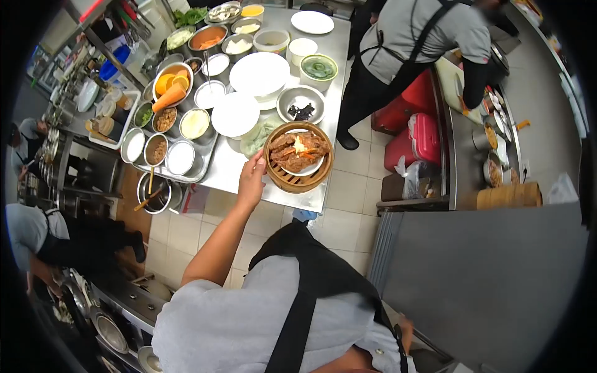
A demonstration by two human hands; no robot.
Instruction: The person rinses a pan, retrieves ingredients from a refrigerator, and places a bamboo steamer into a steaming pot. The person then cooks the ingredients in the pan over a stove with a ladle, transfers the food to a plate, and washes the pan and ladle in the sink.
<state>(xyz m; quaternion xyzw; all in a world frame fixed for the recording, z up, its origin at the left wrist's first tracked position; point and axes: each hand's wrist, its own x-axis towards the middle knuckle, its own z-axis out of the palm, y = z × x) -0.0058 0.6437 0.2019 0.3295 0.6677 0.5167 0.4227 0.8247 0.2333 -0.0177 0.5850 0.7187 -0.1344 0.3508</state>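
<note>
A round bamboo steamer (270,163) sits at the front right corner of the steel table. Inside it, a white plate carries browned chicken feet (291,154) with a pale topping in the middle. My left hand (250,181) grips the steamer's left rim, fingers curled against its side. Low on the right, my right hand (405,331) hangs beside my body near a grey steel surface; its fingers are too hidden to read. Just behind the steamer stand a steel bowl (287,98) with dark pieces and a crumpled clear plastic bag (256,138).
White plates (259,73) are stacked on the steel table (233,180), beside a tray of ingredient bowls. A co-worker (404,43) stands at the right counter. Another person (37,233) works at the left stove. A red cooler (415,146) sits under the right counter.
</note>
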